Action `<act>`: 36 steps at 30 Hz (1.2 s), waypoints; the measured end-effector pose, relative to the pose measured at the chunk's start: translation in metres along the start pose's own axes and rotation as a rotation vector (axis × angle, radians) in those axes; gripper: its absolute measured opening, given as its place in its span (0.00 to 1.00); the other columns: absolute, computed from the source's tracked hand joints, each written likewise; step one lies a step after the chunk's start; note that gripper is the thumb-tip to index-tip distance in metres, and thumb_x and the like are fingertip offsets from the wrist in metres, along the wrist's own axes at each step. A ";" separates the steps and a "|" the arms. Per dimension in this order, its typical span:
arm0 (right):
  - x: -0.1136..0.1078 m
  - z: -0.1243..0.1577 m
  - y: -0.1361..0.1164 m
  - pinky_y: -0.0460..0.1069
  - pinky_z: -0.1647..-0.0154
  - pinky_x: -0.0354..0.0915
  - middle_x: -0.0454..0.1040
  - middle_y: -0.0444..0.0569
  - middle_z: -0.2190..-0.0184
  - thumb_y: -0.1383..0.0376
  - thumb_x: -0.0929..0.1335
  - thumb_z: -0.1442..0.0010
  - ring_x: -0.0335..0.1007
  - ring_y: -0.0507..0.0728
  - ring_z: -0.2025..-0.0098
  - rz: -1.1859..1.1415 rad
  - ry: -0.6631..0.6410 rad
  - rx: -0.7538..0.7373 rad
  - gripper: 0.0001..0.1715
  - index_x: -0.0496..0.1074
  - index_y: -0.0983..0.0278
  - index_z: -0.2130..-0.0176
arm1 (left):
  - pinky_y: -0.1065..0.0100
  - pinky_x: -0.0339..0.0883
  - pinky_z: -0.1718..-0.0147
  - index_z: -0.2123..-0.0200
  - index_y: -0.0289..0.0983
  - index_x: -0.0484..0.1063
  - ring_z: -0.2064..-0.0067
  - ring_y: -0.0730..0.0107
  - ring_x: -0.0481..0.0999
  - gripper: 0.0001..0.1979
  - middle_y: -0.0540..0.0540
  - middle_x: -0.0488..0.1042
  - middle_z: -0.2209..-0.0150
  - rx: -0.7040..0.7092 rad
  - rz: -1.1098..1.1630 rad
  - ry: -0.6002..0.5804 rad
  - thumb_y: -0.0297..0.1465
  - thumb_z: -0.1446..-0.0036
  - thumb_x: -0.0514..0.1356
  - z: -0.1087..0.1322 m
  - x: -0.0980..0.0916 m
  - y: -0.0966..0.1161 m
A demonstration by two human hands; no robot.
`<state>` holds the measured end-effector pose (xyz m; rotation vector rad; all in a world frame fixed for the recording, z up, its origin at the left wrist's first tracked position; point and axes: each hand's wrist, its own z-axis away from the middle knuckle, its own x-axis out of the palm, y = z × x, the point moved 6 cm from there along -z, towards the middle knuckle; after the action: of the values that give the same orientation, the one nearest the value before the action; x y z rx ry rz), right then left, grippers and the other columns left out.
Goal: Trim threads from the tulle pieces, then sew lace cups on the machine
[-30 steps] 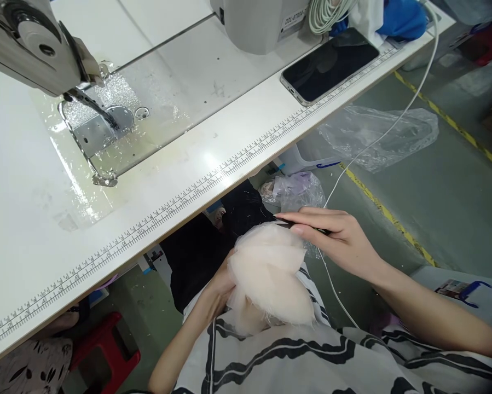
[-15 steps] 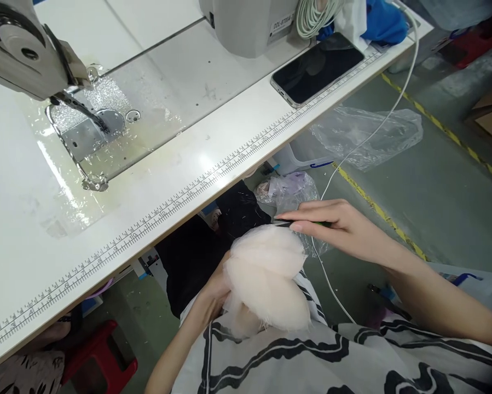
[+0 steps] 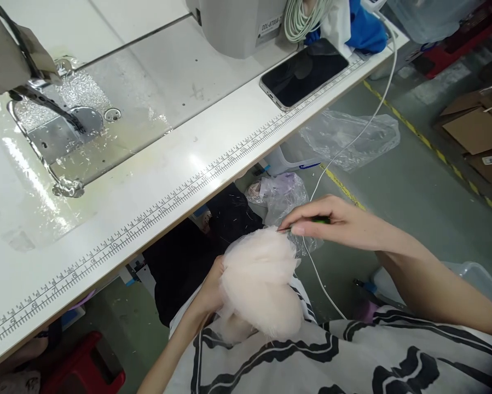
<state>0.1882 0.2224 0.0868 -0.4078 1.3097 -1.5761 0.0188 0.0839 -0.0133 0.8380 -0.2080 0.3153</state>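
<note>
A bundle of pale peach mesh fabric [image 3: 259, 284] rests on my lap, below the table edge. My left hand [image 3: 212, 290] grips it from the left side, fingers mostly hidden behind the cloth. My right hand [image 3: 331, 221] is closed in a pinch on a small dark tool with a green handle [image 3: 317, 220], its tip touching the fabric's upper edge.
The white sewing table [image 3: 155, 180] with a ruler strip along its front edge spans the left. The sewing machine's presser foot [image 3: 52, 117] is at upper left. A black phone [image 3: 303, 74] lies on the table's right end. Plastic bags, a white cable and cardboard boxes lie on the floor.
The view has shifted right and down. The fabric bundle is bunched a little tighter, and my right hand still works the tool at its top edge.
</note>
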 end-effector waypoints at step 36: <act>0.018 0.025 -0.023 0.47 0.69 0.66 0.77 0.49 0.62 0.64 0.67 0.35 0.73 0.52 0.68 0.383 0.476 -0.446 0.12 0.68 0.60 0.50 | 0.55 0.65 0.43 0.58 0.46 0.81 0.33 0.40 0.57 0.26 0.51 0.80 0.53 -0.088 -0.216 0.231 0.34 0.67 0.64 0.004 -0.016 -0.004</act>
<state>0.1892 0.1919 0.1102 -0.0330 1.9853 -1.0837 0.0054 0.0747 -0.0182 0.7226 0.0840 0.1963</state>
